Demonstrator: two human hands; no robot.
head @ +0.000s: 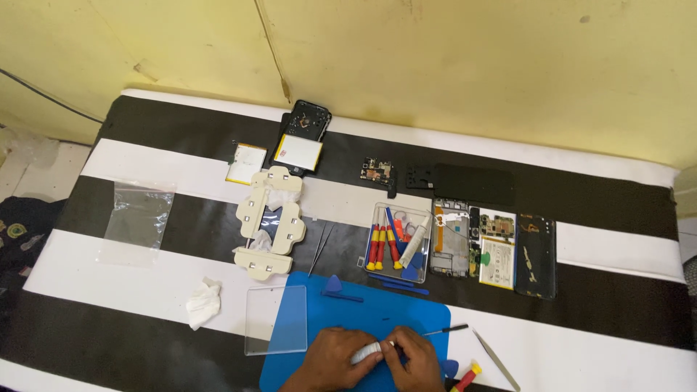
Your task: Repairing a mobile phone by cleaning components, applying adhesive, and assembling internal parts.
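A small white cylindrical tube [367, 354] is grasped by the left hand [335, 357] over the blue rubber mat [377, 312] at the black-and-white striped desk [581, 247] near edge; the right hand [417, 357] is clenched on its tip, seemingly opening it, which calls for a steady twist

Both hands are working low on the blue mat [406, 312]: left hand [330, 357] and right hand [420, 357] are gripping a small white tube [367, 353] between them.
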